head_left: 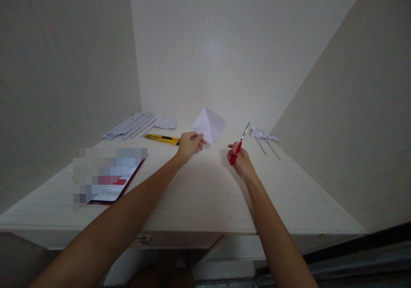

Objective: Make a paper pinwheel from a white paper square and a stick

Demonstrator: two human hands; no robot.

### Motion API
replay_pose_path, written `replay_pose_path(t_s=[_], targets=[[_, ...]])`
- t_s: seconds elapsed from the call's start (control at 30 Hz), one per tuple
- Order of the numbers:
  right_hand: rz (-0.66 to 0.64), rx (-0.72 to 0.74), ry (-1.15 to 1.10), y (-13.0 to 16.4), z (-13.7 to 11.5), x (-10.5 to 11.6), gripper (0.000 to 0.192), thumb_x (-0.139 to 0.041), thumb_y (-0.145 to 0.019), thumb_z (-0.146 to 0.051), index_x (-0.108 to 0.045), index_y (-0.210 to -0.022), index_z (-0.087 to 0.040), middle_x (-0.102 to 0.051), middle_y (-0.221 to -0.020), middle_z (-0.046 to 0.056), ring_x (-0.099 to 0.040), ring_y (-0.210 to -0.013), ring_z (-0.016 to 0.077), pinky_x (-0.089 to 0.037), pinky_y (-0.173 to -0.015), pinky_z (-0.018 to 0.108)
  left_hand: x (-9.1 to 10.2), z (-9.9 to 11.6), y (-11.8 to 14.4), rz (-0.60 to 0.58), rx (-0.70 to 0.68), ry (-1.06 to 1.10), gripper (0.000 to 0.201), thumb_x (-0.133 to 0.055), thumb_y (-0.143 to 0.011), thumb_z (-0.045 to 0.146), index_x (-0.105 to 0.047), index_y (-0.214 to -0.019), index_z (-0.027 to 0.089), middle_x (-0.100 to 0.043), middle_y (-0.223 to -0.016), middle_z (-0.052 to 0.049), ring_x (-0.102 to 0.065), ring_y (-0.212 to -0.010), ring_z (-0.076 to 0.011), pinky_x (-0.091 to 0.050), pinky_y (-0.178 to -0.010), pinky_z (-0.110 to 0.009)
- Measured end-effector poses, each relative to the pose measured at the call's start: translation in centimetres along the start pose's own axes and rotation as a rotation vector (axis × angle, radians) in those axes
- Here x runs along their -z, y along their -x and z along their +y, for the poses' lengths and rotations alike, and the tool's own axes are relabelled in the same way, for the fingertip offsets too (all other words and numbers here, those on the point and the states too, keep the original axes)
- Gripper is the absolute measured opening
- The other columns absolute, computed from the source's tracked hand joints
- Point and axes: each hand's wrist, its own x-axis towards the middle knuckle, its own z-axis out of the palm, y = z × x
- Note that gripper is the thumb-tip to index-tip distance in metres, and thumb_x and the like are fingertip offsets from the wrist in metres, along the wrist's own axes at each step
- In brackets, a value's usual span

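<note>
My left hand (192, 145) pinches the lower left edge of a white square of paper (210, 124), which is tilted up above the table and shows a crease down its middle. In my right hand (239, 159) is a pair of scissors (236, 151) with red handles. Their metal blades look closed and point up and away, a little right of the paper and apart from it. A yellow utility knife (162, 139) lies just left of my left hand, its right end hidden behind that hand.
Several thin white paper sticks (130, 126) lie at the back left, beside some flat paper pieces (165, 123). Paper pinwheels on sticks (263, 134) rest at the right. A partly blurred, red-edged tablet or folder (128, 183) lies left. Walls enclose the table (199, 202) on three sides.
</note>
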Motion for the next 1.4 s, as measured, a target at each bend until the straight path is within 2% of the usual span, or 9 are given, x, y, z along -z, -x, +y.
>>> replay_pose_path(t_s=[0.17,0.4,0.5,0.57,0.67,0.87,0.93,1.13,1.4], targets=[[-0.133,-0.018,0.079,0.8,-0.7,0.0,0.054,-0.057,-0.061,-0.065,-0.045,-0.081,-0.017,-0.033,-0.056,-0.007,-0.034,-0.049,0.0067,-0.024,-0.042,0.021,0.8,0.7,-0.6,0.032,-0.041,0.024,0.027,-0.05,-0.078,0.009,-0.049,-0.051,0.01,-0.052,-0.039,0.001,-0.042,-0.029,-0.004,-0.028,-0.031,-0.017],[-0.555,-0.138,-0.011,1.9,-0.8,-0.6,0.06,-0.061,-0.061,-0.062,-0.051,-0.092,-0.011,-0.043,-0.063,-0.003,-0.043,-0.056,0.008,-0.029,-0.047,0.022,1.2,0.9,-0.7,0.033,-0.099,0.016,0.029,-0.05,-0.08,0.014,-0.048,-0.051,0.012,-0.05,-0.037,0.002,-0.041,-0.026,-0.0047,-0.026,-0.028,-0.017],[-0.474,-0.125,0.027,1.7,-0.5,-0.7,0.054,-0.058,-0.066,-0.059,-0.053,-0.09,-0.011,-0.046,-0.061,-0.002,-0.044,-0.053,0.0085,-0.033,-0.047,0.024,1.2,0.9,-0.8,0.046,-0.113,0.019,0.029,-0.051,-0.079,0.014,-0.047,-0.051,0.012,-0.05,-0.038,0.002,-0.041,-0.026,-0.0045,-0.026,-0.028,-0.017],[-0.364,-0.128,0.137,1.4,-0.3,-0.7,0.047,-0.055,-0.07,-0.057,-0.053,-0.083,-0.012,-0.05,-0.061,0.001,-0.047,-0.052,0.0102,-0.035,-0.048,0.025,1.2,0.9,-0.8,0.053,-0.111,0.017,0.029,-0.051,-0.079,0.014,-0.047,-0.051,0.012,-0.05,-0.037,0.003,-0.041,-0.026,-0.0043,-0.026,-0.028,-0.017],[-0.328,-0.055,0.319,1.1,-0.1,-0.5,0.039,-0.054,-0.072,-0.052,-0.051,-0.074,-0.013,-0.053,-0.065,0.003,-0.048,-0.057,0.0115,-0.037,-0.052,0.026,1.2,0.9,-0.8,0.058,-0.097,0.017,0.029,-0.05,-0.079,0.014,-0.046,-0.051,0.012,-0.049,-0.036,0.003,-0.04,-0.026,-0.004,-0.026,-0.028,-0.017],[-0.203,0.149,0.4,1.0,0.0,-0.5,0.031,-0.053,-0.074,-0.047,-0.042,-0.074,-0.018,-0.037,-0.064,-0.004,-0.035,-0.057,0.0087,-0.032,-0.055,0.024,1.2,0.7,-0.9,0.057,-0.097,0.01,0.029,-0.05,-0.079,0.014,-0.046,-0.05,0.013,-0.048,-0.036,0.004,-0.04,-0.026,-0.0041,-0.026,-0.027,-0.017],[-0.242,0.126,0.36,1.1,0.2,-0.2,0.032,-0.054,-0.073,-0.047,-0.04,-0.075,-0.019,-0.036,-0.066,-0.004,-0.033,-0.058,0.0085,-0.032,-0.057,0.024,1.2,0.7,-0.9,0.058,-0.103,0.004,0.028,-0.051,-0.078,0.014,-0.046,-0.05,0.013,-0.048,-0.036,0.004,-0.04,-0.026,-0.0041,-0.026,-0.027,-0.017],[-0.609,-0.098,0.214,1.6,0.8,0.2,0.055,-0.053,-0.067,-0.063,-0.042,-0.097,-0.018,-0.038,-0.068,-0.003,-0.037,-0.058,0.0102,-0.031,-0.052,0.025,1.3,0.9,-0.7,0.086,-0.118,-0.049,0.03,-0.05,-0.079,0.019,-0.045,-0.05,0.014,-0.045,-0.035,0.005,-0.037,-0.025,-0.0037,-0.023,-0.027,-0.016],[-0.671,-0.169,0.223,2.3,0.0,-1.0,0.068,-0.024,-0.071,-0.076,-0.045,-0.093,-0.015,-0.04,-0.063,-0.001,-0.039,-0.052,0.0101,-0.025,-0.045,0.025,0.8,0.7,-0.4,0.097,-0.253,-0.079,0.027,-0.053,-0.076,0.026,-0.049,-0.052,0.014,-0.044,-0.039,0.005,-0.041,-0.029,-0.0042,-0.029,-0.031,-0.016]])
